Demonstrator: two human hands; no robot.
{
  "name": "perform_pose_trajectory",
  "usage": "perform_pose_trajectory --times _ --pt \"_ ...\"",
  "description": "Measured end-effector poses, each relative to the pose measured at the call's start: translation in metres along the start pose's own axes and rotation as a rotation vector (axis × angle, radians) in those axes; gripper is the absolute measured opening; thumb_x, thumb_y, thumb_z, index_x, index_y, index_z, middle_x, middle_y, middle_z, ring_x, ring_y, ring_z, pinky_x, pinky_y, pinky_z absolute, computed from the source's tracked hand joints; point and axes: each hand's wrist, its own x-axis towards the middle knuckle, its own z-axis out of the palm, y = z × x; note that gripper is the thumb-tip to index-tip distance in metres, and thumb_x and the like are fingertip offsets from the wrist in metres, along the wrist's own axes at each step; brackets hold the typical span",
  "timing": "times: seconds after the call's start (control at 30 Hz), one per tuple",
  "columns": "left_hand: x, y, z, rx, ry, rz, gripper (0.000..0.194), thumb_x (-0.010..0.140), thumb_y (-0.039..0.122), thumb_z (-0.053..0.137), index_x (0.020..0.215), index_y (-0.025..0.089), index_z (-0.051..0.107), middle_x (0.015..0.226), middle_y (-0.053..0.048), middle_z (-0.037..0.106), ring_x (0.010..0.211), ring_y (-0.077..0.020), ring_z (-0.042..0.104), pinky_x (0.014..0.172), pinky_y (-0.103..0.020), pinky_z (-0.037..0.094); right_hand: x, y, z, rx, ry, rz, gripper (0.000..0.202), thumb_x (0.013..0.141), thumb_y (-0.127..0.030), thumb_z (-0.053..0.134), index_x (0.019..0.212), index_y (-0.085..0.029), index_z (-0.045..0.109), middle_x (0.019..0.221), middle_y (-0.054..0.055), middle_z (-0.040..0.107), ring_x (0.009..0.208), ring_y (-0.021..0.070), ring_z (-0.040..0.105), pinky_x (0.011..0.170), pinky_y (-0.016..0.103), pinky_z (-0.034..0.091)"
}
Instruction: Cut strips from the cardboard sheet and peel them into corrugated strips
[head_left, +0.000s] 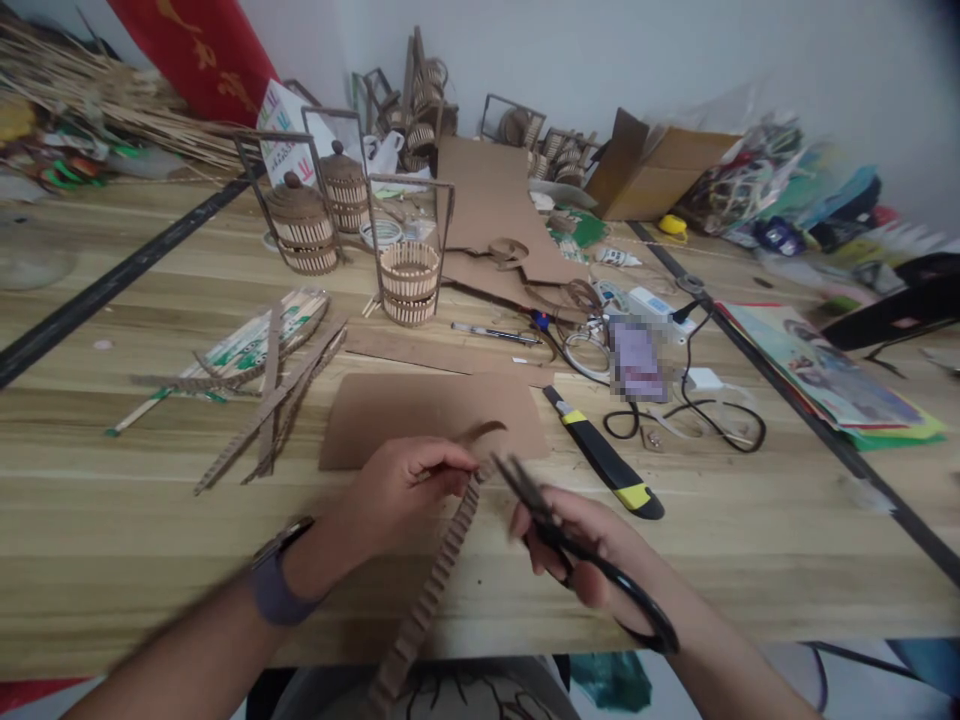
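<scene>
A corrugated cardboard strip [435, 590] is pinched near its upper end by my left hand [409, 490], its lower part hanging toward my lap. A thin curled piece [484, 432] sticks out just beyond those fingertips. My right hand [592, 545] holds black-handled scissors [555, 535], fingers in the loops. The scissor blades are slightly apart and point up-left, close to the strip's upper end. Under and beyond my left hand lies a flat brown cardboard piece [420, 410].
A yellow-black utility knife [604, 455] lies right of the cardboard. More corrugated strips [274, 410] are at left. A small stick basket [409, 280] with a tall handle stands beyond, near two lidded ones. A phone [637, 358], cables and a pen [495, 333] sit behind.
</scene>
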Motion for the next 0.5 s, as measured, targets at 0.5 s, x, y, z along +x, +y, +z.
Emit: perform_pose_trajectory --times 0.5 --pt "-0.001 0.002 -0.003 -0.174 0.096 -0.022 0.016 0.088 0.027 0.059 0.095 0.017 0.068 0.094 -0.006 0.073 0.086 -0.0167 0.068 0.077 -0.026 0.053 -0.029 0.033 -0.152 -1.15 0.819 0.245 0.046 0.077 -0.04 0.056 0.115 -0.016 0.066 0.077 0.009 0.065 0.063 0.0229 0.058 0.059 0.035 0.046"
